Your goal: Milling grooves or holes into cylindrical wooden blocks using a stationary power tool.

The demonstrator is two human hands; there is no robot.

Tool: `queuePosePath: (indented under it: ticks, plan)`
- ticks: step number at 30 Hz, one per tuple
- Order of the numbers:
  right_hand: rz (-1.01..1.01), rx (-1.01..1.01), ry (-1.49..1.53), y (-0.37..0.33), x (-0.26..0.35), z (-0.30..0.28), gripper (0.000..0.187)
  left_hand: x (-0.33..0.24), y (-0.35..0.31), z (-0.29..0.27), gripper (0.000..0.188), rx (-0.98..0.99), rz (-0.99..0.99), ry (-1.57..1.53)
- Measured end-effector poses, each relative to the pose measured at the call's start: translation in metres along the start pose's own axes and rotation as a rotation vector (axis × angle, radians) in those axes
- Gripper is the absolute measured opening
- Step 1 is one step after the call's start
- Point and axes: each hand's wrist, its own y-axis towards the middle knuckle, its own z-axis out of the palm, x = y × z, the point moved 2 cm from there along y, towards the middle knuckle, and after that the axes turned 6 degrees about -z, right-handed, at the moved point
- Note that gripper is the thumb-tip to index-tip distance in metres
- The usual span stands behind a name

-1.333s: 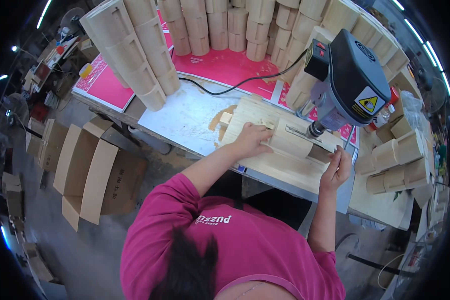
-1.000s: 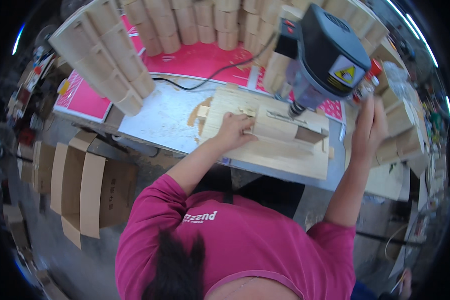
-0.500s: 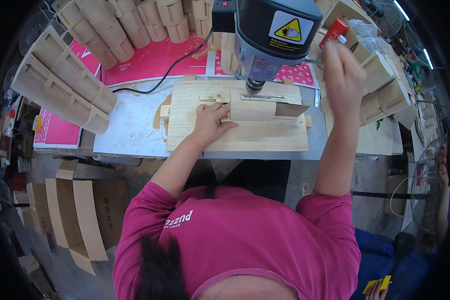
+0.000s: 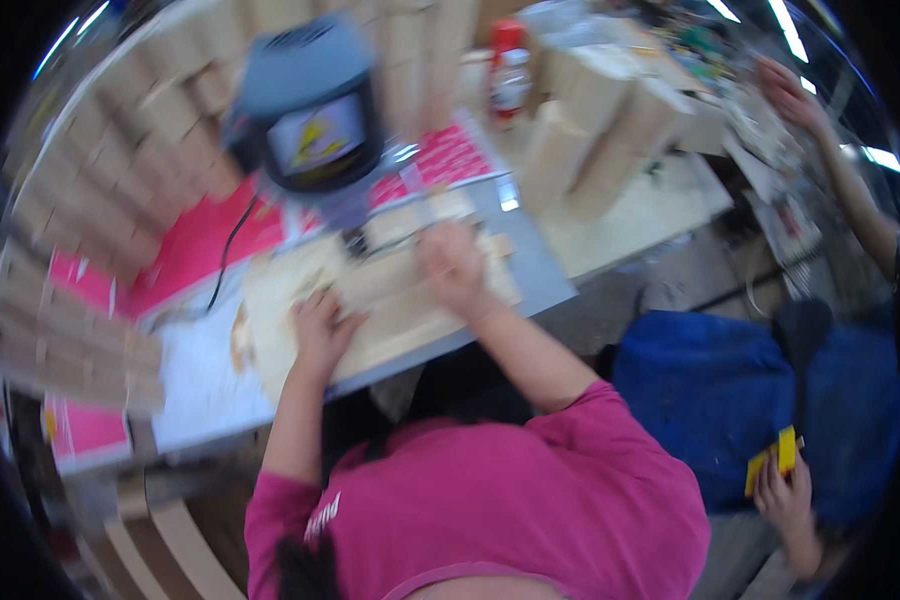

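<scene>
The picture is motion-blurred. A grey drill press point(image 4: 310, 115) with a yellow warning label stands over a pale wooden board point(image 4: 270, 300) on the grey bench point(image 4: 535, 275). A light wooden piece point(image 4: 390, 285) lies on the board under the drill head. My left hand point(image 4: 320, 325) presses down on the left end of that piece. My right hand point(image 4: 452, 265) rests on its right end, just right of the drill spindle. Both forearms reach up from my pink shirt.
Stacks of open wooden boxes line the left point(image 4: 65, 250) and stand at the right point(image 4: 590, 130). A red spray can point(image 4: 507, 60) is behind. Pink sheets point(image 4: 195, 245) and a black cable point(image 4: 228, 250) lie left. A person in blue point(image 4: 730, 400) holds something yellow point(image 4: 778, 458); another arm point(image 4: 835, 160) reaches in top right.
My right hand has come down from beside the drill head onto the wooden piece. My left hand has stayed on the wood. The view has swung, shifting the bench left.
</scene>
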Motion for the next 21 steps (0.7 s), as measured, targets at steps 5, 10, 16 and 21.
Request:
queuePosePath:
  ticks: [5, 10, 16, 21]
  plan:
    - [-0.067, -0.065, 0.037, 0.099, 0.05, -0.047, 0.005, -0.017, -0.004, -0.012, 0.025, 0.044, -0.102, -0.026]
    - [0.135, -0.037, -0.156, 0.19, 0.034, -0.031, 0.024, -0.009, -0.007, -0.011, 0.027, 0.019, -0.085, -0.047]
    - [0.295, 0.041, 0.046, 0.199, 0.018, -0.014, 0.026, 0.011, -0.01, -0.002, 0.032, 0.027, -0.081, -0.043]
    - [0.277, 0.382, 0.247, 0.112, -0.034, -0.026, 0.039, 0.002, -0.004, -0.003, 0.036, -0.054, -0.141, -0.105]
